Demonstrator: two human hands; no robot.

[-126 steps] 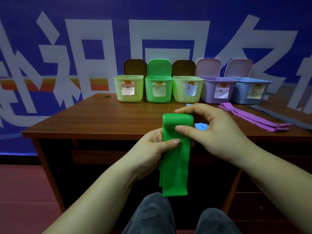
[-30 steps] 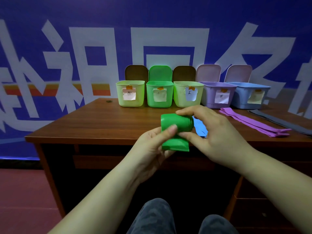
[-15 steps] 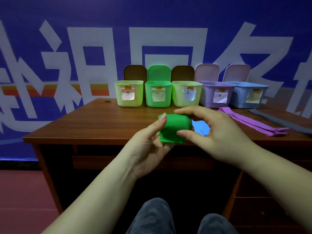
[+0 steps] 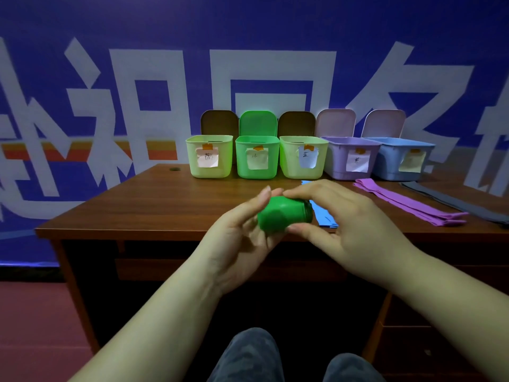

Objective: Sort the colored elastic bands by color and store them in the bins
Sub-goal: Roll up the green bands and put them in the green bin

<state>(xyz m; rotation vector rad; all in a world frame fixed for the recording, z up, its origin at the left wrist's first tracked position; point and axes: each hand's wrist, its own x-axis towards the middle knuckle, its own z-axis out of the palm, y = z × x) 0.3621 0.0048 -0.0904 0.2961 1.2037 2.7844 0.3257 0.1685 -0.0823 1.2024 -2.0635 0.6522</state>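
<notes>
A green elastic band (image 4: 283,216), rolled into a tight cylinder, is held in front of the desk's near edge. My left hand (image 4: 237,238) cups its left end with fingers against it. My right hand (image 4: 347,224) pinches the roll between thumb below and fingers on top. Behind, a row of open bins stands on the desk: a pale yellow-green bin (image 4: 209,157), a green bin (image 4: 256,157), another pale green bin (image 4: 303,157), a purple bin (image 4: 351,158) and a blue bin (image 4: 402,158). A blue band (image 4: 323,217) lies flat, partly hidden by my right hand.
A purple band (image 4: 407,204) and a dark grey band (image 4: 454,201) lie stretched out on the right of the wooden desk (image 4: 137,205). Each bin bears a paper label and has its lid raised. My knees show at the bottom.
The hanging green tail has been rolled up fully into the cylinder; one second ago a short flap still showed. Both hands have stayed at the desk's near edge.
</notes>
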